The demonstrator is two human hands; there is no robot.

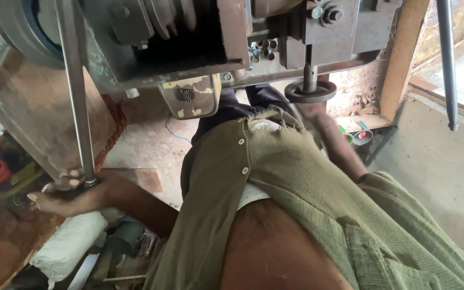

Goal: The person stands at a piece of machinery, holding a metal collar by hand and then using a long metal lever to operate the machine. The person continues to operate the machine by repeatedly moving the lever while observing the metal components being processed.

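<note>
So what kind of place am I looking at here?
Most likely a small metalworking workshop. A heavy, worn steel machine with bolts and a spindle fills the top, the left hand grips its long lever rod, and the right hand reaches under a metal ring.

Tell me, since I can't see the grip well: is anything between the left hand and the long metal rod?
Nothing visible. The left hand already wraps its fingers around the lower end of the metal rod. The right hand reaches up at the ring under the machine.
</note>
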